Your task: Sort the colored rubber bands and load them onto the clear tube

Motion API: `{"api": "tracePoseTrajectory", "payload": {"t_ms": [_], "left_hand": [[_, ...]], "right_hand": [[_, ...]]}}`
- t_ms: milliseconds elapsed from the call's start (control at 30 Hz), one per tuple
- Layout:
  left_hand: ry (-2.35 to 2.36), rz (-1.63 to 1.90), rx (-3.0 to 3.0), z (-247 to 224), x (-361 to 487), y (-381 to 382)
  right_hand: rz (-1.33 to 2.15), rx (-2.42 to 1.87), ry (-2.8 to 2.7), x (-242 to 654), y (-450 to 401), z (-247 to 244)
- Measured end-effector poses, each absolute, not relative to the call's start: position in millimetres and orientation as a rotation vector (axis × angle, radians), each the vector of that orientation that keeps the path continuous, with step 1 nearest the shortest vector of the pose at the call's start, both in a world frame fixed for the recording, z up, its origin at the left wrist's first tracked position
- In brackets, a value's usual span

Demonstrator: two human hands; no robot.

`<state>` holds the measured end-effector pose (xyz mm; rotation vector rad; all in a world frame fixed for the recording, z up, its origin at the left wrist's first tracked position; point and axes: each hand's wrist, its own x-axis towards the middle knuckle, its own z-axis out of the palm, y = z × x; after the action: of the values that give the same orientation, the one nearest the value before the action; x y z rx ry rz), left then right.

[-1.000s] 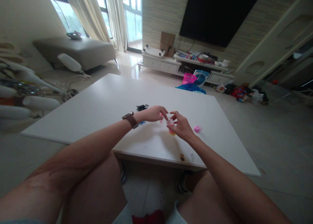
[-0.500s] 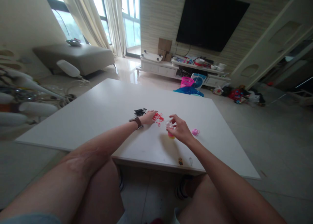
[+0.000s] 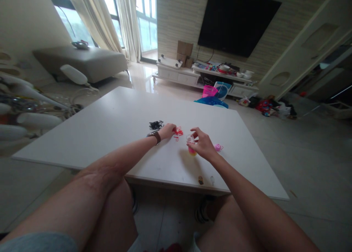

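Observation:
My right hand is closed around a small clear jar that stands open-topped, with pink and yellow contents showing low down. To its left, my left hand, with a watch on the wrist, has its fingers curled and pinched at the edge of a loose pile of red rubber bands. What lies between those fingertips is mostly hidden. A heap of black rubber bands is just beyond the left wrist. Behind my right hand a pink lid-like piece rests on the tabletop.
The white table stretches out on both sides. Near its front edge lie a small brown-and-yellow piece and a small clear piece. Beyond the table stand a pink basket and a low TV cabinet.
My left hand's fingers have drawn in from stretched over the red rubber bands to a pinch at the pile's left side. The right hand still holds the jar in place.

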<state>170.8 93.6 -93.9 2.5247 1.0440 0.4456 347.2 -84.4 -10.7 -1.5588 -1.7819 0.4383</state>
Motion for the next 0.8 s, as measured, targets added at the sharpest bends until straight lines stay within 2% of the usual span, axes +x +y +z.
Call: {"api": "tracePoseTrajectory", "payload": {"t_ms": [533, 800], "left_hand": [[0.807, 0.675, 2.099, -46.8, 161.5, 70.2], [0.463, 0.483, 2.04, -27.5, 155.9, 50.1]], "right_hand": [[0.412, -1.641, -1.812, 352.2, -74.7, -22.9], [0.433, -1.702, -1.829, 353.4, -73.4, -24.0]]}}
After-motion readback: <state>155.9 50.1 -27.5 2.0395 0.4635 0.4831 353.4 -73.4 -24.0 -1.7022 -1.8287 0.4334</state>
